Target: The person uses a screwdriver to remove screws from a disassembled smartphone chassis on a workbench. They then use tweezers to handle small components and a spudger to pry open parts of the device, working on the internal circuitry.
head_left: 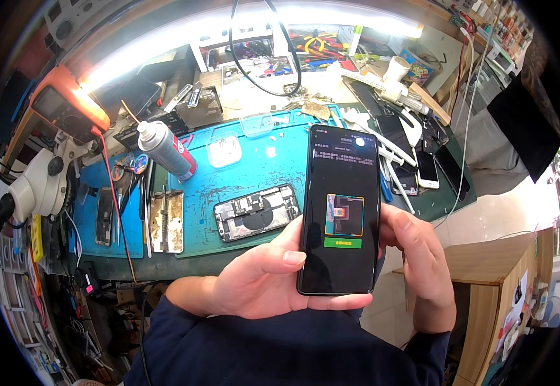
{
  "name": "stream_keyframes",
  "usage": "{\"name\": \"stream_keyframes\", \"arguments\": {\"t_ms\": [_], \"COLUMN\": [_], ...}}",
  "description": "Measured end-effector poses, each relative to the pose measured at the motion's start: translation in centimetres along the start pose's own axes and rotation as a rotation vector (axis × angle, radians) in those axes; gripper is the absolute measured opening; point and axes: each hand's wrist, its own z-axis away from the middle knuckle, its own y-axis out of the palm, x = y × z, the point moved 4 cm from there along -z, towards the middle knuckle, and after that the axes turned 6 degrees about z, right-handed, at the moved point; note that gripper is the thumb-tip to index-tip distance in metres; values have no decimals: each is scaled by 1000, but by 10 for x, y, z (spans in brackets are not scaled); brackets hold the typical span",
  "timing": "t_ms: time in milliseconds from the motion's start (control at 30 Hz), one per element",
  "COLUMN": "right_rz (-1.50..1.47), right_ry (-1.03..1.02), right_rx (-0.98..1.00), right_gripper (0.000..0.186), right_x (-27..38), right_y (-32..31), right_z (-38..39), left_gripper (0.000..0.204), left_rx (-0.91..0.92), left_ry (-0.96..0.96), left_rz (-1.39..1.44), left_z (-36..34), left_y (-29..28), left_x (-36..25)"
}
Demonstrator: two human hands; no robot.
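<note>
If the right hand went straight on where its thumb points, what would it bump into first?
Probably the black phone: the right hand points up and left, toward its right edge. How deep the gap is, or whether they already touch, is unclear.

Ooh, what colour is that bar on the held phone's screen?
The bar is green, clearest in the head view.

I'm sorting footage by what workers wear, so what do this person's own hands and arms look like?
The left hand and right hand are both bare, with no gloves and no rings on the fingers in view. No watch or bracelet shows at the wrists. The left sleeve and right sleeve are dark navy, with no visible markings.
</note>
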Motion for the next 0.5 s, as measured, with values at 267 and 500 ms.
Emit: {"name": "stream_keyframes", "arguments": {"t_ms": [267, 500], "right_rz": [-16, 21], "right_ry": [5, -9], "right_rx": [-30, -84], "right_gripper": [58, 54], "right_x": [1, -4], "right_y": [3, 1], "right_z": [0, -1], "left_gripper": [86, 83], "left_rx": [0, -114], "left_ry": [0, 76], "left_rz": [-9, -171], "left_z": [0, -5], "left_y": [1, -12], "left_x": [-2, 0]}}
